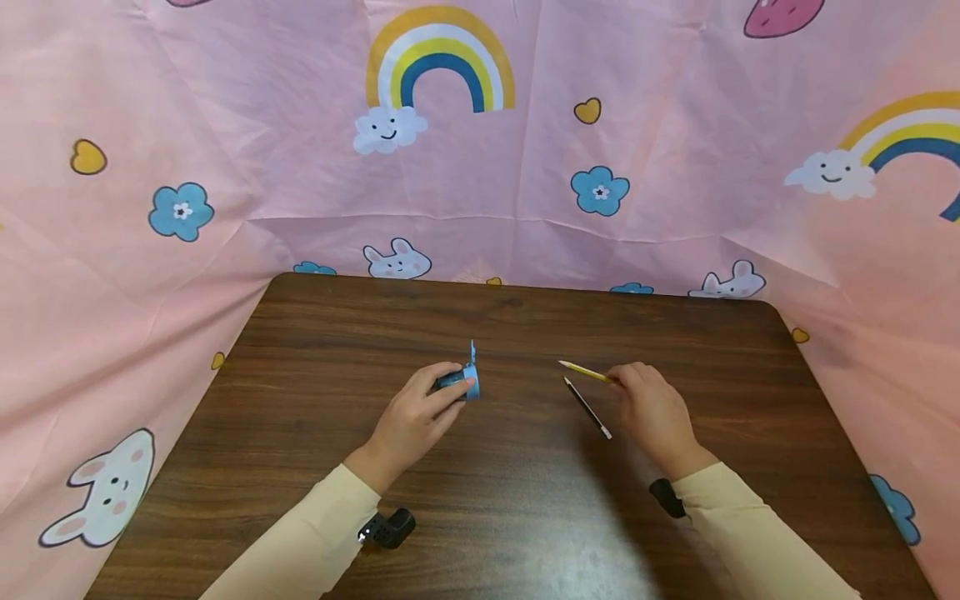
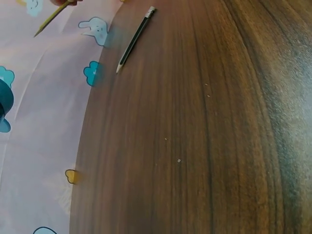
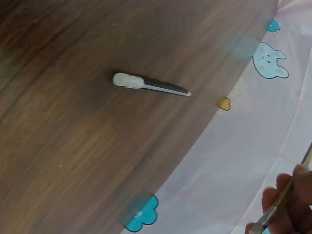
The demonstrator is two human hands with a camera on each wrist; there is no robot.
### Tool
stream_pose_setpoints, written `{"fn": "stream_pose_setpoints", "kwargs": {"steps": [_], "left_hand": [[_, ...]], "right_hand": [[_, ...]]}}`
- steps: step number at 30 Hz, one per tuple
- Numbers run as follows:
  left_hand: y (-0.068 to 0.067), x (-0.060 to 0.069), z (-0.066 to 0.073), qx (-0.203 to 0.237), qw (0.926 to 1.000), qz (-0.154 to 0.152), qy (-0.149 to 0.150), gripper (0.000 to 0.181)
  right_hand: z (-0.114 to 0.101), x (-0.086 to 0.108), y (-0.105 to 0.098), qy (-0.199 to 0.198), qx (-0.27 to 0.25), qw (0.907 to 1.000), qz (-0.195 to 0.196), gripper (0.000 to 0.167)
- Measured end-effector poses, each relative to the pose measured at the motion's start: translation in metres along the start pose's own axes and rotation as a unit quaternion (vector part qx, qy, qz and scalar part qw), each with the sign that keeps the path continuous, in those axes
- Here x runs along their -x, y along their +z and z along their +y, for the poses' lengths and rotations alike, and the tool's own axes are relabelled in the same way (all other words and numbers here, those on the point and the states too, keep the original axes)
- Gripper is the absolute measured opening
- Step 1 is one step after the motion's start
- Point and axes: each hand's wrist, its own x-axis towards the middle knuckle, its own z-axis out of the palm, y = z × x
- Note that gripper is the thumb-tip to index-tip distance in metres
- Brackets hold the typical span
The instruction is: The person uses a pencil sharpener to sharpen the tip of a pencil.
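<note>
While the left hand [image 1: 411, 414] grips one blue-topped container [image 1: 474, 390], the right hand [image 1: 654, 412] pinches the yellow pencil [image 1: 585, 371], one of two; the black pencil [image 1: 587, 407] lies between the hands. Wide tabletop [image 1: 517, 475] separates both hands from the left, right and far edges.

yellow pencil [image 1: 585, 371] in all three views
</note>
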Motion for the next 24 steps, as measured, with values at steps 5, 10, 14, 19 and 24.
{"fn": "stream_pose_setpoints", "kwargs": {"steps": [5, 10, 14, 19, 24], "left_hand": [[0.0, -0.003, 0.004, 0.006, 1.0, 0.0, -0.002, 0.04], [-0.001, -0.005, 0.007, 0.015, 0.9999, 0.002, -0.004, 0.04], [0.0, -0.007, 0.008, 0.013, 0.9998, 0.01, 0.007, 0.042], [0.001, -0.009, 0.011, 0.017, 0.9996, 0.014, 0.015, 0.042], [0.001, -0.01, 0.013, 0.031, 0.9993, 0.01, 0.016, 0.043]], "right_hand": [[-0.007, -0.001, -0.001, -0.054, -0.008, 0.9982, 0.026, 0.019], [-0.014, -0.005, 0.001, -0.112, -0.013, 0.9925, 0.047, 0.023], [-0.021, -0.008, 0.001, -0.135, -0.013, 0.9893, 0.054, 0.024], [-0.028, -0.009, 0.002, -0.152, -0.008, 0.9872, 0.049, 0.022], [-0.032, -0.01, 0.003, -0.168, -0.016, 0.9839, 0.058, 0.021]]}}
